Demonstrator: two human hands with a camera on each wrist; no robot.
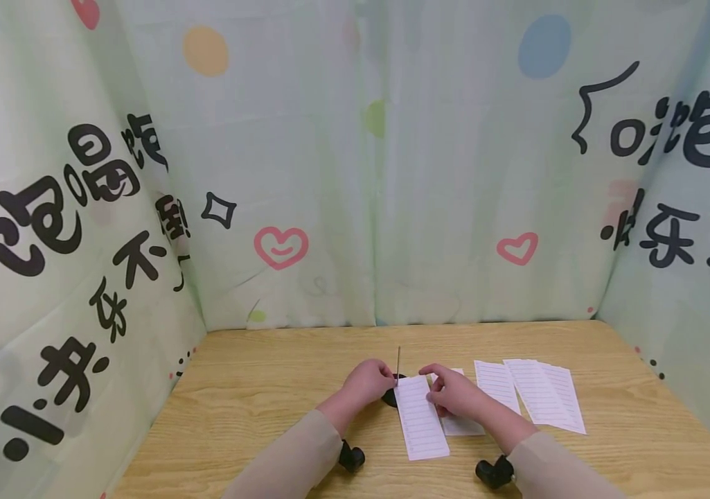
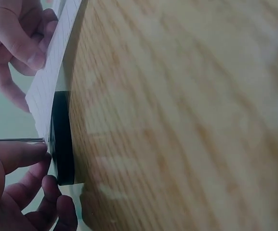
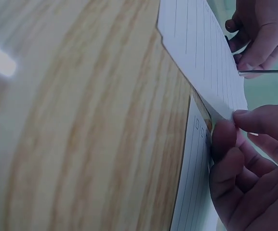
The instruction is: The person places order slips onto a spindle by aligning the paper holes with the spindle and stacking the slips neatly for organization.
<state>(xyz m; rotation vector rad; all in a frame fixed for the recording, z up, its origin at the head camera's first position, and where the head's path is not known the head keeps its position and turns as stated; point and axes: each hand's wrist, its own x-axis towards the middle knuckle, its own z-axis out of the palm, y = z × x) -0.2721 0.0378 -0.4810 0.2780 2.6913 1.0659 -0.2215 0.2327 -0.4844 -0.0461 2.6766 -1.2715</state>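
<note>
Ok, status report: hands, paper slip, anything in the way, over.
Right hand pinching lined slip by its edge. Left hand at its top corner, beside upright rod. Second slip partly below right hand; no clear obstruction.

several paper sheets (image 1: 542, 392) lie on the table (image 1: 236, 388), right of the spike (image 1: 399, 362).

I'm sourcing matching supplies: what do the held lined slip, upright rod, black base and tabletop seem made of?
Lined slip: matte paper, by its thin, printed sheet.
Rod: probably smooth metal, being thin, straight and streaked with light.
Black base: dark and smooth; plastic or painted metal, I can't tell.
Tabletop: wood or wood-look laminate, given its grain and shiny reflections.
</note>
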